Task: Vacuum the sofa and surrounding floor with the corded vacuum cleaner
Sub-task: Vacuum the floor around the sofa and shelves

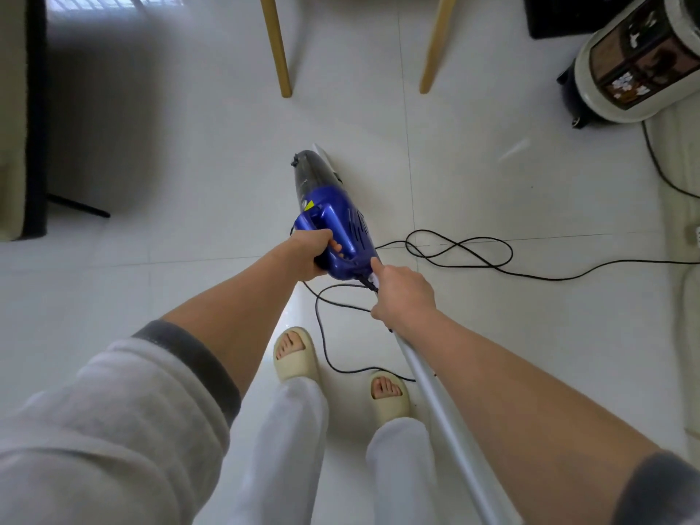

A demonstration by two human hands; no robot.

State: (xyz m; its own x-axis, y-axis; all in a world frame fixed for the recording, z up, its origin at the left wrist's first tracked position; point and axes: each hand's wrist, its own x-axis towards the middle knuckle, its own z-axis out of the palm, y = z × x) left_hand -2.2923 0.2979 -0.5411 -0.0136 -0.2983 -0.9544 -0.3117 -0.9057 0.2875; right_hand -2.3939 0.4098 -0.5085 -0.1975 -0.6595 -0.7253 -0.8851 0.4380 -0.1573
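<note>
bright, even daylight w/ a barred window reflection (91, 1) glaring on the glossy white tile floor (189, 164) top left. soft dark shadow under the furniture at left. wide-angle bending at edges, sleeves (113, 430) near cam soft, slight blur overall

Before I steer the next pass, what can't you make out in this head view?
- Nozzle tip of the blue handheld vacuum cleaner: hidden behind its own dark dust cup.
- Black power cord: runs off the right edge, so no plug is visible.
- Left hand covers the handle, so no switch shows.
- Sofa: not identifiable.
</note>
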